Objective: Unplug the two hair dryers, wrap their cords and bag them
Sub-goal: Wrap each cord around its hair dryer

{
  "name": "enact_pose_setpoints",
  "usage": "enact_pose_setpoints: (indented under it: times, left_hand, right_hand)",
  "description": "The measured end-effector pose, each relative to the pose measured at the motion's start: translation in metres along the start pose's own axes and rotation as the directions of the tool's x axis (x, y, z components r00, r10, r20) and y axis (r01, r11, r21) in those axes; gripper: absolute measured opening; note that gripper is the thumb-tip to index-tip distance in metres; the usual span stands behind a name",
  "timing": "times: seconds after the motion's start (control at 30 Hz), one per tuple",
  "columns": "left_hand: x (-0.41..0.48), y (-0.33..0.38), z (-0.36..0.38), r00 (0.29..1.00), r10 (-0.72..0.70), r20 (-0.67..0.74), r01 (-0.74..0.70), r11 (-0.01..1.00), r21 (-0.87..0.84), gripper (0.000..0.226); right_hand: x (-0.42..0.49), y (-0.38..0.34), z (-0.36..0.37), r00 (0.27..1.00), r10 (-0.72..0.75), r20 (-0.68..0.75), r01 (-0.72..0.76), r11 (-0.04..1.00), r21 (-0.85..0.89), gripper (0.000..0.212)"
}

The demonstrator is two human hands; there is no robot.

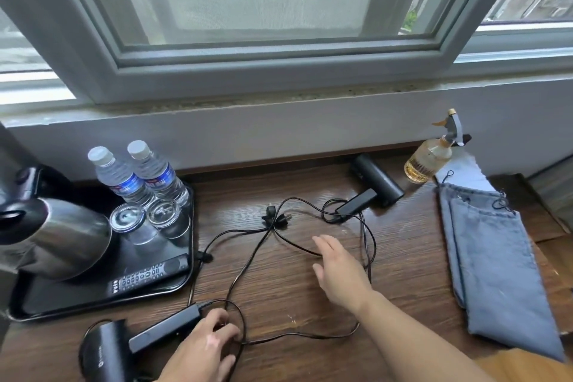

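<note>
Both plugs (275, 216) lie loose on the tabletop (403, 257), mid-far, crossed over each other. No socket in sight, so the unplugging looks done. Wrapping not yet begun on either cord.

Near hair dryer (104, 349): near left corner, on its side, handle pointing right. Its cord (238, 276) loops once by the handle end, then runs far to the plugs.

Left hand (206, 347): fingers curled down at the handle's cord end, gripping the cord there. Part of the grip is hidden, so it may catch the handle tip too. Likely purpose: pin the dryer end so the slack can be drawn in.

Right hand (338, 268): flat and open, fingers straight, palm down, holding nothing. It hovers mid-table over the tangle, just beside a strand that runs back to the plugs; probably reaching to gather line.

Far hair dryer (376, 179): against the wall, right of centre, handle folded toward the near side, its own cord (370, 245) sprawled in loops down the right.

Two blue cloth bags (490, 257) lie flat at right, mouths far, well apart from both dryers. Laid ready for the final step.

Also present: spray bottle (428, 161) far right; black tray (93, 299) at left carrying a kettle (52, 236), two water bottles (141, 175), two glasses (145, 217) and a remote (148, 276).

Risk: the two cords cross near the plugs and could snag when pulled.
</note>
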State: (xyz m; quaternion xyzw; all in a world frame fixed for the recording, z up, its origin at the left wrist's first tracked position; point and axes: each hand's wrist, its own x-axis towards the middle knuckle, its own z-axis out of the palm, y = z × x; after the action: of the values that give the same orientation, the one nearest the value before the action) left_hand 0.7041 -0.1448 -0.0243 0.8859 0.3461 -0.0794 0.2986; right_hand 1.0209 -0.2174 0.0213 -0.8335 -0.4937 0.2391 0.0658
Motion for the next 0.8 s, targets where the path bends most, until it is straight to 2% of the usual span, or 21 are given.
enact_pose_setpoints:
  times: [0.07,0.1,0.2,0.37,0.5,0.6,0.7,0.8]
  left_hand:
    - [0.0,0.004,0.001,0.999,-0.041,-0.023,0.04,0.998,-0.042,0.045]
    - [0.0,0.005,0.002,0.997,-0.067,-0.027,0.066,0.997,-0.05,0.047]
    - [0.004,0.009,-0.001,0.993,-0.11,-0.037,0.107,0.991,-0.079,0.051]
    - [0.015,0.017,-0.002,0.983,-0.181,-0.043,0.179,0.983,-0.048,0.063]
    - [0.028,0.024,-0.005,0.968,-0.239,-0.078,0.238,0.971,-0.027,0.057]
    - [0.034,0.021,-0.006,0.964,-0.246,-0.096,0.247,0.969,0.001,0.048]
    - [0.043,0.016,-0.008,0.971,-0.218,-0.1,0.219,0.976,-0.001,0.041]
    - [0.053,0.023,-0.015,0.971,-0.149,-0.187,0.142,0.989,-0.049,0.023]
  right_hand:
    - [0.02,-0.003,0.004,0.997,0.038,0.064,-0.035,0.998,-0.049,0.05]
    - [0.026,-0.004,0.006,0.992,0.056,0.11,-0.045,0.994,-0.101,0.042]
    - [0.022,-0.006,0.012,0.981,0.003,0.191,0.027,0.988,-0.153,0.023]
    - [-0.027,0.013,0.014,0.972,-0.225,0.069,0.225,0.974,0.008,0.023]
    - [-0.066,0.037,0.01,0.955,-0.288,-0.07,0.296,0.932,0.21,0.016]
    - [-0.086,0.05,0.004,0.928,-0.341,-0.15,0.369,0.898,0.24,0.013]
    - [-0.098,0.068,-0.003,0.928,-0.325,-0.183,0.361,0.905,0.223,0.015]
    - [-0.099,0.092,-0.003,0.949,-0.229,-0.218,0.278,0.932,0.233,0.014]
